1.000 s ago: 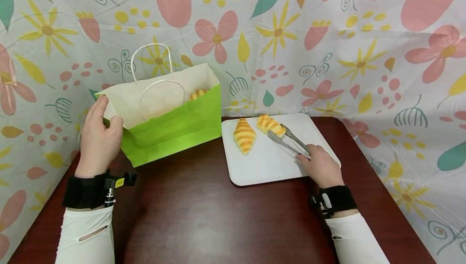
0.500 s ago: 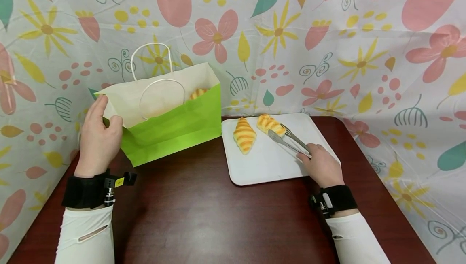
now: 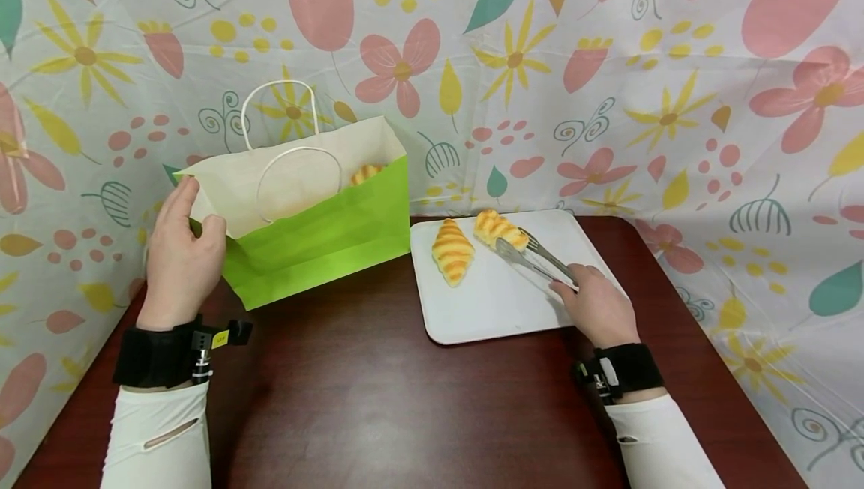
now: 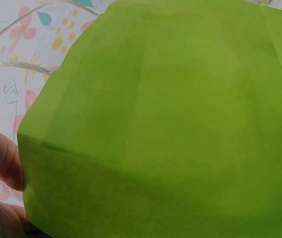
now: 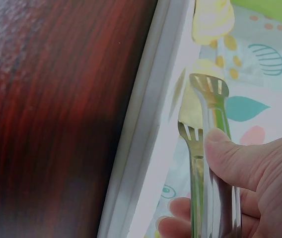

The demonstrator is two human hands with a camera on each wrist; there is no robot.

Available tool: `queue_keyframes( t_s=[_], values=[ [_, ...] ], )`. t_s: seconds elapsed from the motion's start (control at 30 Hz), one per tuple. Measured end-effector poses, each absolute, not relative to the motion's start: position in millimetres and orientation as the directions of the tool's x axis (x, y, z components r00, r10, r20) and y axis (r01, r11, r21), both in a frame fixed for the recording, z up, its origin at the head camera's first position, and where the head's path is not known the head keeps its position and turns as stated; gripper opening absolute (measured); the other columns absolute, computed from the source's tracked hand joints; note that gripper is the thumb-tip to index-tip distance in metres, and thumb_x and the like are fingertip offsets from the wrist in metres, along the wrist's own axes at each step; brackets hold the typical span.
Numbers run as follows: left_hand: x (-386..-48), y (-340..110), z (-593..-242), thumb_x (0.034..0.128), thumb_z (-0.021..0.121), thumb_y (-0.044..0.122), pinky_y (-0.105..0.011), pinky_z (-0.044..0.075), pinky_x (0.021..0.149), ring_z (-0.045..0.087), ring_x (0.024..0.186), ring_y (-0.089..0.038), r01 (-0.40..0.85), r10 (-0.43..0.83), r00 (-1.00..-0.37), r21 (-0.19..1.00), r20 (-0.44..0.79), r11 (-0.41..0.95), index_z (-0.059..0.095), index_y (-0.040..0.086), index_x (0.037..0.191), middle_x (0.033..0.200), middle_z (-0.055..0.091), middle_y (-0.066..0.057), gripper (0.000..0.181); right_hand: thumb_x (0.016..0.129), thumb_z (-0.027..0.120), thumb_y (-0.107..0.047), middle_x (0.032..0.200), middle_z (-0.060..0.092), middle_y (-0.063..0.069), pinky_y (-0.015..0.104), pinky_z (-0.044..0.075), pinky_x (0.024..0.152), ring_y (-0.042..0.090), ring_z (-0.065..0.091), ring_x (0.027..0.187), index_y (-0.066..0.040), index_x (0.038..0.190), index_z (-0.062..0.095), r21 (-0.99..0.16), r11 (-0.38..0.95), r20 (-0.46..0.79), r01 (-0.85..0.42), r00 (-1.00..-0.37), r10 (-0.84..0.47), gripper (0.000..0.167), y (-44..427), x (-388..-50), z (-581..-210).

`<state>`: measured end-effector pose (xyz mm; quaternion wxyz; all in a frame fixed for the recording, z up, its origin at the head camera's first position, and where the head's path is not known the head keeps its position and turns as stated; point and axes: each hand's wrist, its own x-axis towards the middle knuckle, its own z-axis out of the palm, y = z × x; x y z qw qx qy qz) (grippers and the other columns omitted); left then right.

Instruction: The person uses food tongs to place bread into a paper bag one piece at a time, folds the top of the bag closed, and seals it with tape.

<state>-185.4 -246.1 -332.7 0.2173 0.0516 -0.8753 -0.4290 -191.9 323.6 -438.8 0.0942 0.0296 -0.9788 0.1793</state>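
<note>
My left hand (image 3: 185, 256) grips the left edge of a green paper bag (image 3: 324, 234), thumb on the front; the left wrist view shows the bag's green side (image 4: 180, 109) beside the fingers. The bag leans with its mouth toward me, and part of a striped bread roll (image 3: 367, 173) shows inside. My right hand (image 3: 597, 305) holds metal tongs (image 3: 540, 268), whose tips straddle the right end of a ridged bread roll (image 3: 496, 227) on a white tray (image 3: 493, 316). A pointed striped bread roll (image 3: 453, 253) lies left of it. In the right wrist view, slotted tong heads (image 5: 210, 85) partly cover the bread.
The tray stands on a dark reddish-brown table (image 3: 378, 399), just right of the bag. A flowered cloth (image 3: 526, 99) hangs behind and at both sides. Two white handles (image 3: 297, 150) rise from the bag's mouth.
</note>
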Motion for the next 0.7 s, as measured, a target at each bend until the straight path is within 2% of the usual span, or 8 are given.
queue_keyframes(
  t_s=[0.7],
  values=[
    [-186, -246, -333, 0.1011, 0.033, 0.017, -0.058, 0.016, 0.129, 0.016, 0.162, -0.032, 0.104, -0.277, -0.896, 0.770, 0.348, 0.629, 0.030, 0.009, 0.169, 0.176, 0.020, -0.007, 0.068, 0.102, 0.072, -0.033, 0.117, 0.069, 0.024, 0.061, 0.057, 0.070, 0.038, 0.070, 0.095, -0.001, 0.134, 0.066, -0.350, 0.928, 0.291, -0.128, -0.956, -0.022, 0.046, 319, -187, -427]
  ],
)
